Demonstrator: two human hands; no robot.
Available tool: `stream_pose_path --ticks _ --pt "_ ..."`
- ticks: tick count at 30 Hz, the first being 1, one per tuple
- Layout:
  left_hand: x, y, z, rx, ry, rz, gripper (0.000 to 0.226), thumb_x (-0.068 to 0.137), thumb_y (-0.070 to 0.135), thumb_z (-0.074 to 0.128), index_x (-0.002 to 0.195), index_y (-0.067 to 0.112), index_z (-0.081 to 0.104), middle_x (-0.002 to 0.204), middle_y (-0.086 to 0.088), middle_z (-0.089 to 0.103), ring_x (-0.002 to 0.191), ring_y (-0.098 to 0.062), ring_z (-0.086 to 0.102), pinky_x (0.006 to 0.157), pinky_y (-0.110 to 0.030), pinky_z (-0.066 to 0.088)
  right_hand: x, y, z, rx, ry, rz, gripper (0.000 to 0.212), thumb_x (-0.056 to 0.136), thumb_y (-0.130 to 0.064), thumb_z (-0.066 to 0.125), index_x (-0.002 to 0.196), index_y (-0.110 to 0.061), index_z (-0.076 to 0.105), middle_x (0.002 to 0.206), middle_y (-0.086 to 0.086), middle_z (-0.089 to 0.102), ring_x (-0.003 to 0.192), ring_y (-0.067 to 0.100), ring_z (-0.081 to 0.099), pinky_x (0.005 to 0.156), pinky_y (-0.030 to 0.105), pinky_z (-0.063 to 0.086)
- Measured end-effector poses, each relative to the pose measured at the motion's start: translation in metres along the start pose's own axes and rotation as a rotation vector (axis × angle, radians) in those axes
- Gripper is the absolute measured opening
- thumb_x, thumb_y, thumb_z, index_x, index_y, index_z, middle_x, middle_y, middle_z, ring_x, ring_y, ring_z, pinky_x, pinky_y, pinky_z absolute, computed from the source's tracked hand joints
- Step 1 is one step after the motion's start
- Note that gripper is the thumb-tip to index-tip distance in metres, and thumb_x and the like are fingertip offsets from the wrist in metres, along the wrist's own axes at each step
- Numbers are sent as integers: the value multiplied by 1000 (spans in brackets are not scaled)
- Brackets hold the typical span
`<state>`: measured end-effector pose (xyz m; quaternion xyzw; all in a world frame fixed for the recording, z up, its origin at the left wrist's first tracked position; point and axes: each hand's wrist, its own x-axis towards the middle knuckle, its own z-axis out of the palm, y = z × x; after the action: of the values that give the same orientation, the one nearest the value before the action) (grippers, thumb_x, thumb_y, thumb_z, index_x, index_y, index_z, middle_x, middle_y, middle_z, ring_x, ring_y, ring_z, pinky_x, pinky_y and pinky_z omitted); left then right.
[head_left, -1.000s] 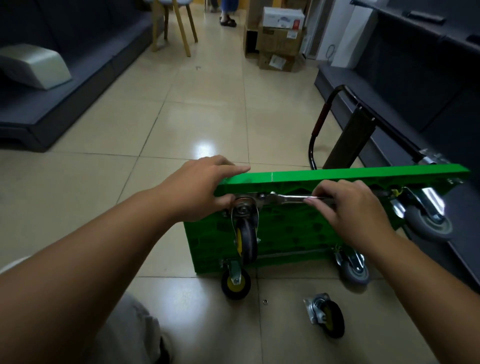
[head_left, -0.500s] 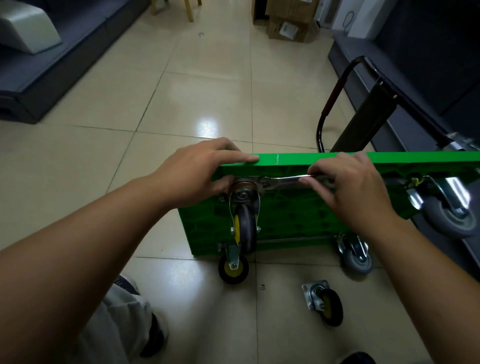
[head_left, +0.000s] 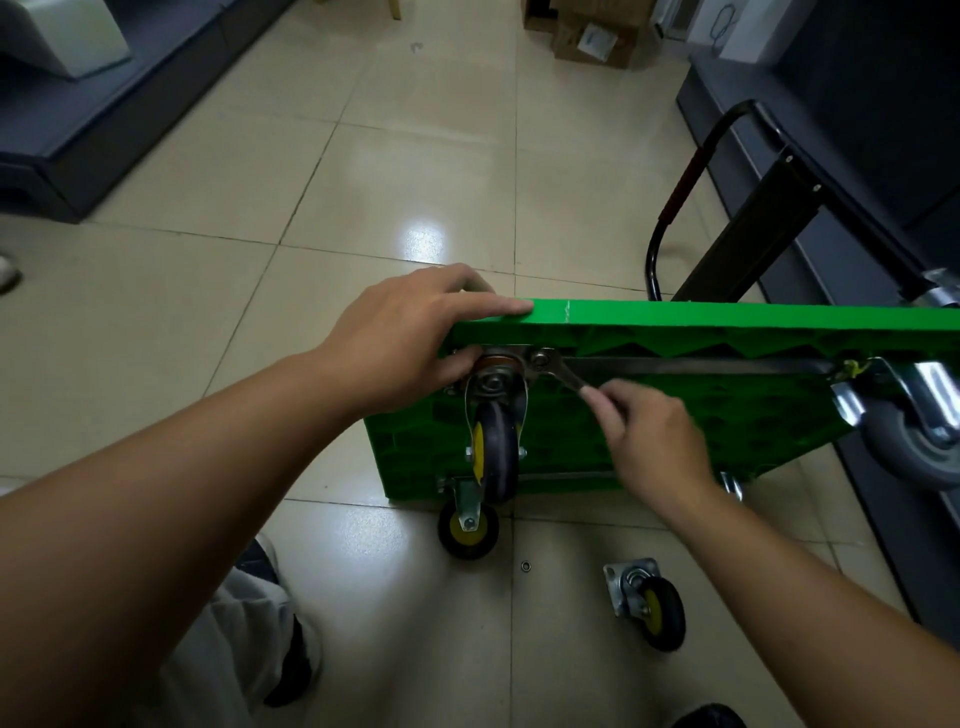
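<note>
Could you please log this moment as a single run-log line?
left hand rests on green cart deck edge | right hand holds wrench on mounted caster bolt | loose caster on floor

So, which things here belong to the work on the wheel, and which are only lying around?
In use: green cart, wrench on the bolt, mounted caster, left hand steadying the cart, right hand holding the wrench.
Lying about: loose caster on the floor, small metal ring, cardboard boxes.

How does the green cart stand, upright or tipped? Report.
Tipped on edge: the green cart shows its underside and mounted caster to the camera.
</note>
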<state>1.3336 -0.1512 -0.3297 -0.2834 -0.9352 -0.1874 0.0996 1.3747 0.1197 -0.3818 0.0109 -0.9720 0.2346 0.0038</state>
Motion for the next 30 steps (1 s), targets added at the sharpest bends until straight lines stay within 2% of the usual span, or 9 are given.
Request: stream_pose_path --ticks 3,6,8,14,17,19,21,25,30 --pt "3 1 0 6 4 -15 58 91 31 70 142 51 51 127 13 58 106 -15 58 69 -32 44 -8 -18 26 380 -232 71 37 105 -37 46 78 -23 67 70 -8 65 66 7 61 62 28 45" --pt "3 0 -1 4 -9 -22 58 91 32 69 142 53 49 128 14 57 107 -14 58 69 -34 48 -12 -22 32 454 -276 65 37 107 -32 43 82 -17 65 74 -4 65 71 7 61 70 33 49" --pt "3 0 -2 -1 -23 -14 59 91 32 69 142 54 48 128 15 57 107 -15 58 70 -36 50 -13 -14 22 372 -269 25 30 107 -32 43 90 -19 63 80 1 67 78 12 65 77 41 53" --pt "0 -3 -1 41 -33 12 62 91 35 68 145 55 44 130 15 56 108 -16 58 69 -35 49 -12 10 -41 7 -284 -115 14 105 -30 49 92 -29 56 73 1 59 66 21 56 59 41 45" --pt "1 -3 1 62 -19 4 62 91 36 67 145 56 43 131 15 56 108 -15 58 67 -32 43 -13 20 -59 -290 -340 -37 23 104 -32 50 83 -26 53 72 0 59 67 22 57 63 42 49" --pt "2 -2 2 74 -10 -8 61 91 39 66 144 57 43 130 16 56 106 -15 58 65 -31 40 -14 25 -66 -475 -384 -22 21 104 -35 51 88 -24 59 81 0 62 75 24 61 70 43 53" --pt "3 -2 2 83 -7 -13 60 91 40 65 144 57 43 130 15 56 105 -16 59 64 -31 39 -13 22 -71 -499 -294 -107 17 102 -34 53 93 -24 64 86 0 61 81 27 60 72 40 51" --pt "2 -1 2 85 3 -17 61 91 38 66 144 57 44 129 15 57 105 -17 59 64 -31 36 -4 5 -74 -385 50 -374 11 97 -23 60 96 -16 68 82 4 60 75 30 55 71 39 42" --pt "2 0 2 85 11 -19 60 90 37 67 143 56 45 128 13 58 104 -18 60 64 -32 39 8 0 -71 -452 142 -458 12 96 -24 63 96 -14 70 83 4 62 80 31 56 74 39 33"
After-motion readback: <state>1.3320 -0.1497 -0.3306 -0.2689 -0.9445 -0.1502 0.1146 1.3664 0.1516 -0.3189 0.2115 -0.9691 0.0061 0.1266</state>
